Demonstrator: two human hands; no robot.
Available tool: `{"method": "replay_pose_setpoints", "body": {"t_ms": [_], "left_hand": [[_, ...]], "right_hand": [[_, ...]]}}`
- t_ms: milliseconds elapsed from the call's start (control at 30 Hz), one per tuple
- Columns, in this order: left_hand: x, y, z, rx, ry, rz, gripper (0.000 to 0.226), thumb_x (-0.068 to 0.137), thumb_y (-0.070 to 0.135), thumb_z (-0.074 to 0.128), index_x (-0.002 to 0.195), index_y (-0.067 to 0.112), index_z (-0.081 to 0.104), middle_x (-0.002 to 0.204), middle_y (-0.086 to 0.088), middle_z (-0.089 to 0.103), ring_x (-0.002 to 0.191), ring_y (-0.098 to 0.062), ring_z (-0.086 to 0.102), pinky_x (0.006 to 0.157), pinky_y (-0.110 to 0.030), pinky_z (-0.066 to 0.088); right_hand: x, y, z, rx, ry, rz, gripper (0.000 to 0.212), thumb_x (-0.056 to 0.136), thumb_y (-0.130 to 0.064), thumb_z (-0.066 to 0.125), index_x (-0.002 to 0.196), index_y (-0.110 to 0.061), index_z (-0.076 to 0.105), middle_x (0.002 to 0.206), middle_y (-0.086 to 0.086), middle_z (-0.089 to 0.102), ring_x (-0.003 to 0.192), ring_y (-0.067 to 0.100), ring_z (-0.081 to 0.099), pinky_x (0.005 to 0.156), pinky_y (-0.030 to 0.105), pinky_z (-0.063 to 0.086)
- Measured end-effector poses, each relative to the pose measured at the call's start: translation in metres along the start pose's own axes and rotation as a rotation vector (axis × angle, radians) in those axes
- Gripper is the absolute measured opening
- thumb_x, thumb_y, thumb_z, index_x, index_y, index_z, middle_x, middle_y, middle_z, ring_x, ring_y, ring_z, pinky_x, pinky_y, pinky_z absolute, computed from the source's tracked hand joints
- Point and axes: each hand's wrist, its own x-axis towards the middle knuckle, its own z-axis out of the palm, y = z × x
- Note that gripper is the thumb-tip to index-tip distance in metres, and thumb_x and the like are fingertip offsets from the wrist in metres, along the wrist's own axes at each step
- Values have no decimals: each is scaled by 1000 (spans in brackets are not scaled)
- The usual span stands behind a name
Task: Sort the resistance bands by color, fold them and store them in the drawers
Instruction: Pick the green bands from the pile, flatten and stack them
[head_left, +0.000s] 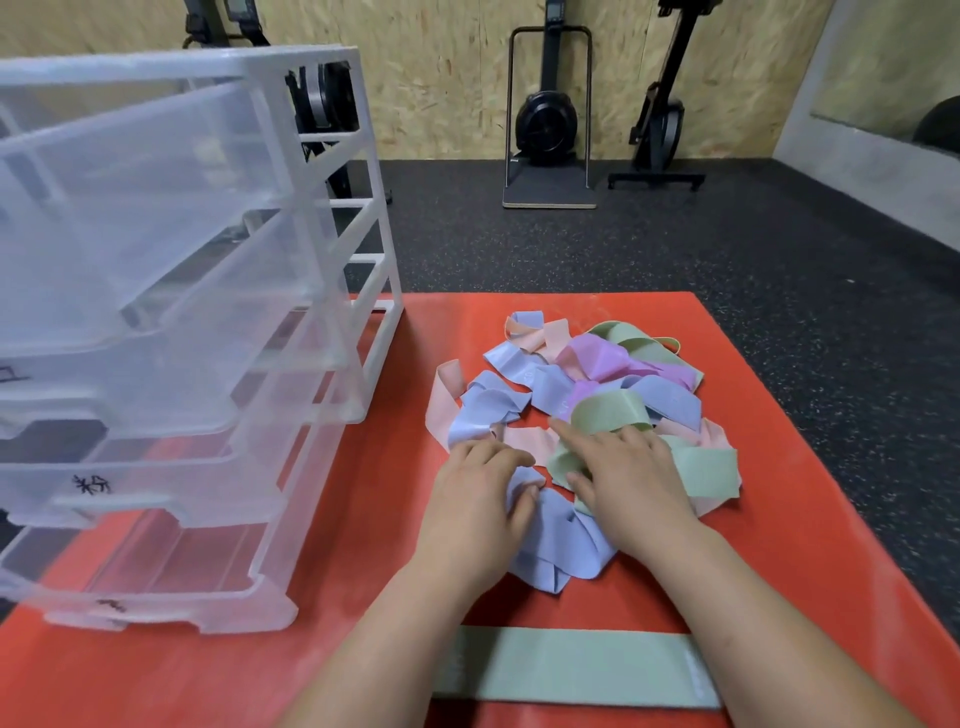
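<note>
With the left hand (480, 486) pinching a blue band (550, 540) and the right hand (631, 475) spread flat on the tangled pile (587, 395) on the red mat (810, 519), pulling risks dragging interlaced bands off, away from the drawers (156, 322).

Drawer unit (332, 249) translucent glossy plastic; bands (587, 395) matt stretchy rubber; mat (779, 519) smooth red; floor (675, 244) speckled rubber.
</note>
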Motion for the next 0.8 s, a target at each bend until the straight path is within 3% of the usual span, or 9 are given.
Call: {"method": "replay_pose_setpoints", "body": {"t_ms": [100, 200, 300, 367, 400, 533, 633, 700, 800], "left_hand": [[-2, 3, -1, 8, -9, 8, 23, 98, 37, 62, 119, 30, 70, 118, 13, 67, 125, -18, 52, 101, -35, 47], [-2, 6, -5, 9, -6, 0, 25, 97, 37, 62, 120, 30, 70, 119, 11, 67, 126, -19, 52, 101, -35, 47], [-1, 9, -13, -20, 19, -30, 27, 97, 36, 66, 122, 29, 70, 127, 9, 67, 134, -16, 49, 106, -36, 46], [-2, 12, -19, -38, 25, -38, 29, 97, 37, 67, 125, 30, 70, 134, 9, 65, 137, -14, 46, 110, -34, 43], [-2, 13, -22, -47, 25, -40, 30, 97, 36, 67, 127, 30, 69, 137, 9, 64, 137, -13, 46, 111, -31, 42], [-5, 21, -28, -94, 37, -47, 31, 95, 32, 69, 126, 29, 71, 135, 9, 65, 133, -12, 47, 106, -20, 35], [-8, 29, -28, -99, 34, -37, 29, 95, 31, 69, 124, 30, 71, 130, 12, 67, 132, -12, 48, 103, -20, 36], [-10, 36, -29, -122, 19, -19, 28, 96, 30, 67, 124, 31, 70, 129, 14, 66, 130, -11, 48, 103, -23, 40], [-11, 50, -30, -178, 2, 9, 29, 97, 31, 64, 126, 31, 68, 127, 14, 65, 126, -9, 52, 104, -28, 44]], "right_hand": [[-5, -2, -1, -65, 56, 14, 25, 94, -46, 59, 115, -40, 71, 98, -12, 69, 99, 20, 58, 91, 37, 36], [-9, 2, -23, 64, 132, 55, 33, 87, -57, 64, 109, -35, 75, 102, -12, 72, 100, 22, 60, 91, 42, 44], [-20, 2, -72, 557, 281, 144, 33, 85, -57, 73, 106, -32, 78, 106, -16, 74, 104, 14, 63, 93, 37, 49], [-29, 7, -103, 877, 391, 211, 15, 84, -36, 84, 97, -33, 78, 100, -19, 75, 99, 5, 66, 90, 28, 50], [-34, 11, -113, 963, 405, 231, 17, 83, -26, 86, 95, -32, 77, 99, -17, 75, 95, 4, 67, 87, 25, 50], [-52, 37, -121, 1055, 256, 285, 43, 80, -4, 85, 109, -31, 70, 102, -3, 75, 92, 21, 71, 83, 39, 56], [-68, 51, -115, 1128, 180, 309, 53, 85, 6, 78, 121, -32, 66, 99, 6, 78, 95, 33, 73, 87, 51, 58], [-75, 54, -117, 1241, 192, 303, 52, 89, 8, 73, 126, -27, 64, 101, 10, 78, 96, 36, 73, 87, 44, 60], [-83, 51, -129, 1401, 231, 329, 43, 96, 6, 65, 129, -22, 63, 103, 7, 80, 92, 24, 74, 74, 22, 59]]}}
